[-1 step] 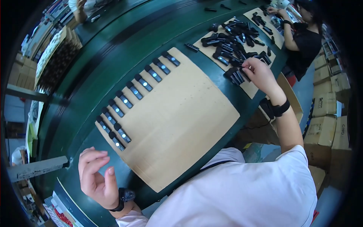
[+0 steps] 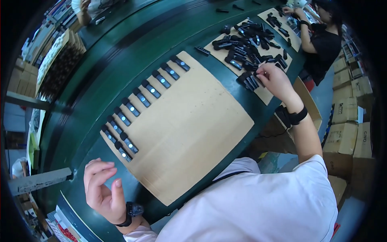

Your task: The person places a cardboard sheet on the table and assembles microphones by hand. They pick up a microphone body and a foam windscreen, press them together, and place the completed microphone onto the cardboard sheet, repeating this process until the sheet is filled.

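Note:
Over the near edge of a pile of black clip-on microphones [image 2: 240, 50] with foam tips, my right hand [image 2: 277, 82] has its thumb and fingertips pinched together. A dark microphone [image 2: 261, 82] seems to be between them, partly hidden by the fingers. Beside that hand several more microphones [image 2: 248, 82] lie close together. My left hand [image 2: 104, 190] hangs above the table's left part, fingers loosely curled and apart, holding nothing. Between the hands lies a cardboard sheet [image 2: 185, 133]. Along its far left edge runs a row of microphones [image 2: 141, 97], each showing a small light, with two more at the row's near end.
The pile rests on a smaller cardboard sheet [image 2: 264, 96] on the green table [image 2: 121, 64]. Farther right, a co-worker in black [image 2: 322, 46] handles similar parts on another sheet. Another person's arm [image 2: 84, 17] shows at the far left. Cardboard boxes [image 2: 342, 141] are stacked at right.

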`<state>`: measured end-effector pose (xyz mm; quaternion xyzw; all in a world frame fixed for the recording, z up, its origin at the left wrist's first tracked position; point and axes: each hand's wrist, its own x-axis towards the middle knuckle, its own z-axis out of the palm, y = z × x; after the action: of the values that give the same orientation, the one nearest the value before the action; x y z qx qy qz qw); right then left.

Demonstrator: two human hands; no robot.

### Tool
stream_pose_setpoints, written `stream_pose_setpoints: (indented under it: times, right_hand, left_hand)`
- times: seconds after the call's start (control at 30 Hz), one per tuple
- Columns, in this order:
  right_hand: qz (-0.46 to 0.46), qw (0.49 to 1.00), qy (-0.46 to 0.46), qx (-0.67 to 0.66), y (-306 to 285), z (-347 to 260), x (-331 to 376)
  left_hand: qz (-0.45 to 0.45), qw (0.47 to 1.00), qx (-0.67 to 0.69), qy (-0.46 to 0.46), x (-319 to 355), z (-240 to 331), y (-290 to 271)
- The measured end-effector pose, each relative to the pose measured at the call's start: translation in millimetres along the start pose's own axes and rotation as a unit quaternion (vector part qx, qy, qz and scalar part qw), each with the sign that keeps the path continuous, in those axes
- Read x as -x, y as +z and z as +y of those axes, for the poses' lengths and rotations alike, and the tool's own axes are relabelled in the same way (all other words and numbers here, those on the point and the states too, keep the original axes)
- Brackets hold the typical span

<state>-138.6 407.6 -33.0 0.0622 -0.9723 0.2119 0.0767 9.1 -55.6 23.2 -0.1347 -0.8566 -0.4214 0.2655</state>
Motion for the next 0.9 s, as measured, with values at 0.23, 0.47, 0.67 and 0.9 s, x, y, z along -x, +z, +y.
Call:
stream_pose_setpoints:
  times: [0.23,0.47,0.67,0.9]
  right_hand:
    - [-0.049,0.998,0.024,-0.005,22,3,21]
    - [-0.034,0.999,0.029,-0.016,22,-1,24]
    - [0.022,0.999,-0.010,-0.026,17,5,-1]
    - [0.064,0.997,-0.020,0.035,25,7,-37]
  left_hand:
    - [-0.005,1.000,-0.007,-0.023,1,1,3]
    - [-0.006,1.000,-0.009,-0.022,1,0,4]
    - [-0.003,1.000,-0.012,-0.012,1,0,2]
    - [-0.026,1.000,-0.013,-0.010,-1,4,7]
